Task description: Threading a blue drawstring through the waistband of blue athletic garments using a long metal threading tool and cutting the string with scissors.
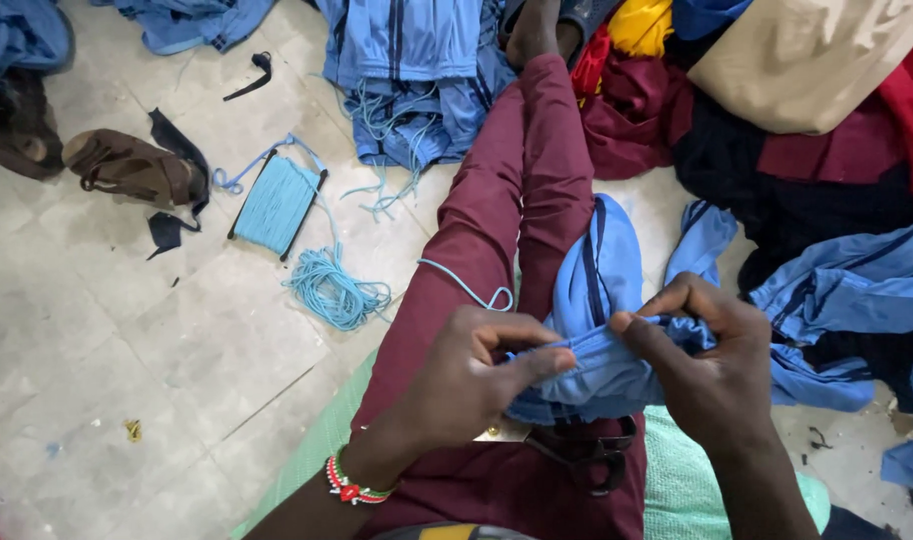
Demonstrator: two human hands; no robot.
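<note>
Pale tiled floor [127, 340], dusty, with cloth heaps all round; the person sat on a green mat [677, 490] with one leg in maroon trousers [497, 220] stretched away from the camera.

Nearest: a beaded wristband [352, 488] on the left wrist and black scissors [587, 455] in the lap, partly under the cloth. Left hand [467, 385] was curled, thumb and forefinger pinching a bunched edge of the blue garment [602, 300]. Right hand [712, 365] also curled, fingertips pinching the same edge from the other side, just beside the left thumb. The pinched fold ran roughly left to right between the hands; the rest of the garment rose away from the camera, dark stripes running along its length, draped over the thigh. A thin light-blue cord [467, 290] looped over the trouser leg toward the hands; its end inside the fold was hidden, so where it stopped could not be told.

Farther out: a loose coil of blue cord [335, 290] on the floor, then a card wound with the same cord [275, 205], a brown sandal [132, 165], black scraps. Farthest: a pile of blue striped garments [417, 70], maroon and yellow cloth and a tan bag [807, 55] cut off by the top edge.
</note>
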